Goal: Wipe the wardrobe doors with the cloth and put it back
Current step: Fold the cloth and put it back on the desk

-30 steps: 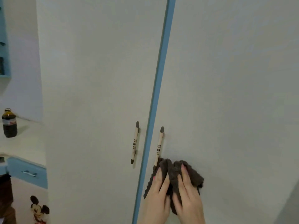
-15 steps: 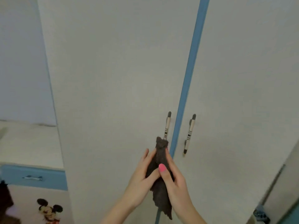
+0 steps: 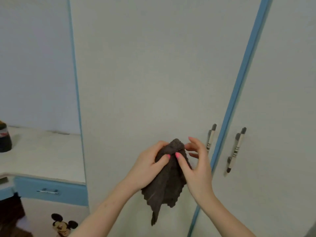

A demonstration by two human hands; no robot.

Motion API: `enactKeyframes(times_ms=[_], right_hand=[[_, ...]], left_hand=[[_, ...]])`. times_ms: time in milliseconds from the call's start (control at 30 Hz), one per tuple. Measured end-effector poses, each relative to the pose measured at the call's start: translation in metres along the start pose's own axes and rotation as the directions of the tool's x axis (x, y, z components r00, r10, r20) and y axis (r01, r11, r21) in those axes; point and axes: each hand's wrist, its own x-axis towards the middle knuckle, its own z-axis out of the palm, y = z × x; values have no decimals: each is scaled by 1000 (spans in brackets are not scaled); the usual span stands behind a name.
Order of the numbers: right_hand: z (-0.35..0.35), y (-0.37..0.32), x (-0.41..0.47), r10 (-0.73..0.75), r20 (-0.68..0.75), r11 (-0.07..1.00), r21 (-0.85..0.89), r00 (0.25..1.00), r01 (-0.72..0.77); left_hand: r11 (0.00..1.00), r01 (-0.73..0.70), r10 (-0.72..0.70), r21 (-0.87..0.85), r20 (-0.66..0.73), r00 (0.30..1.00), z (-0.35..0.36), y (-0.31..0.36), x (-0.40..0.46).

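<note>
A dark grey-brown cloth point(image 3: 166, 182) hangs bunched in the air in front of the left wardrobe door point(image 3: 145, 74). My left hand point(image 3: 148, 165) grips its upper left side, thumb on the front. My right hand point(image 3: 195, 166) pinches its upper right side with the thumb, the other fingers spread behind it. The cloth's lower corner dangles down off the door. The right wardrobe door point(image 3: 287, 100) lies beyond a blue strip point(image 3: 239, 82). Each door has a pencil-shaped handle, the left handle point(image 3: 211, 136) just right of my right hand, the right handle point(image 3: 236, 149) further right.
A white countertop point(image 3: 42, 156) stands at the left with a dark bottle point(image 3: 5, 137) at the frame's edge. Below it is a blue drawer point(image 3: 49, 190) with a metal pull, and a cartoon mouse sticker point(image 3: 63, 224) on the panel underneath.
The cloth came off the right door, where both hands pressed it flat. It is now held bunched in the air before the left door. My view swung left.
</note>
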Motion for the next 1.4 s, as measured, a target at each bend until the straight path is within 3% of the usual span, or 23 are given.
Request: enactKeyframes(times_ms=[167, 333, 433, 767, 967, 1200, 1400], right_hand=[[21, -11, 14, -105, 119, 986, -115, 987, 118], [57, -42, 14, 25, 137, 1000, -9, 990, -24], [83, -64, 8, 70, 102, 998, -13, 992, -69], [154, -118, -19, 163, 115, 987, -18, 980, -162], [177, -133, -29, 260, 232, 965, -23, 937, -262], [199, -143, -41, 324, 394, 945, -88, 860, -315], [242, -143, -50, 405, 484, 913, -163, 776, -374]], left_hand=[[997, -61, 54, 44, 130, 990, -38, -18, 10], [995, -94, 99, -33, 234, 967, -93, -39, 6], [994, -88, 101, -69, 222, 970, -129, -57, -7], [996, 29, -3, -88, 283, 959, -199, -109, -52], [982, -9, -47, 190, 293, 955, -223, -113, -69], [972, -24, -57, 233, 333, 941, -249, -123, -89], [900, -121, -28, 418, 333, 943, -290, -156, -96]])
